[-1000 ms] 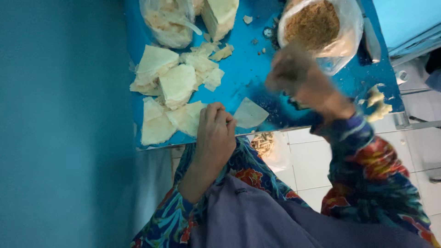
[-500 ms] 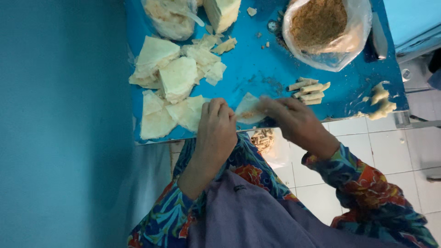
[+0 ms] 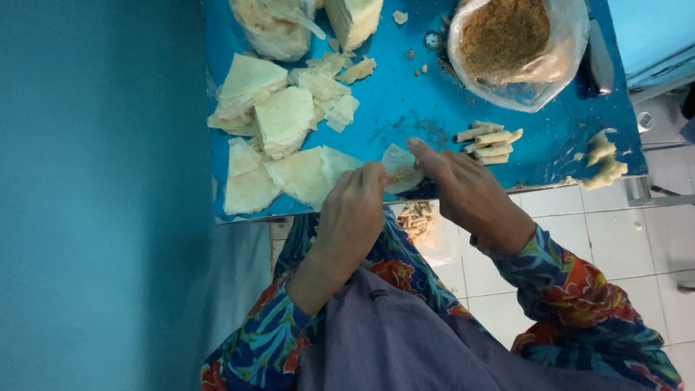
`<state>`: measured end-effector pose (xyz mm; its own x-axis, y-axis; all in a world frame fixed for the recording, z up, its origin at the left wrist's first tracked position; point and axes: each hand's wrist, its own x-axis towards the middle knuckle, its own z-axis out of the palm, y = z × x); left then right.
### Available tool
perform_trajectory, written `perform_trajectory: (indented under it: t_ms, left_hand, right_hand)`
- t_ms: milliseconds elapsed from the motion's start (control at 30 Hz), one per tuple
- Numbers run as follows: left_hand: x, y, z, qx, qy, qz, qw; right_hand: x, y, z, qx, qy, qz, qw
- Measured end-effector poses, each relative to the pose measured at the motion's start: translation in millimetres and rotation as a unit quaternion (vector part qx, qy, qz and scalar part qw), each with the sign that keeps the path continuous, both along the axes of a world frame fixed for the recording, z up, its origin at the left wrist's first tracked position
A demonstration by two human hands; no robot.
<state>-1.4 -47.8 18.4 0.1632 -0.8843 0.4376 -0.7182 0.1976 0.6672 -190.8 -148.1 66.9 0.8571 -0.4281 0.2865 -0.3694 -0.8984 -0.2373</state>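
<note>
My left hand (image 3: pixel 353 210) and my right hand (image 3: pixel 463 190) meet at the near edge of a blue table (image 3: pixel 405 101), both pinching a small pale pastry sheet (image 3: pixel 400 168) with brown filling on it. The left fingers hold its left corner, the right fingers press its right side. A pile of cut pale pastry sheets (image 3: pixel 282 137) lies to the left. Several finished thin rolls (image 3: pixel 489 143) lie just right of my right hand. A clear bag of brown crumbly filling (image 3: pixel 510 40) stands at the far right.
A bag of pale dough (image 3: pixel 271 29) and a stacked block of sheets (image 3: pixel 355 18) sit at the far edge. Pale scraps (image 3: pixel 602 161) lie at the table's right corner. More rolls in a bag (image 3: pixel 416 217) show below the table edge. A blue wall (image 3: pixel 94 188) is at left, white floor tiles (image 3: pixel 601 232) at right.
My right hand came back from the filling bag to the pastry sheet at the near edge and now presses it together with the left hand. A few rolls show beside it.
</note>
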Motion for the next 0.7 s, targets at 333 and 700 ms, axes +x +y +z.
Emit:
perform_trajectory:
  t_ms: [333,700]
  left_hand:
    - [3,8,-6,-0.037,0.023,-0.055,0.998]
    - [13,-15,-20,-0.116,-0.217,-0.073,0.967]
  right_hand:
    - [9,10,2,0.047,-0.052,0.017,0.997]
    - [11,9,2,0.020,-0.027,0.022,0.999]
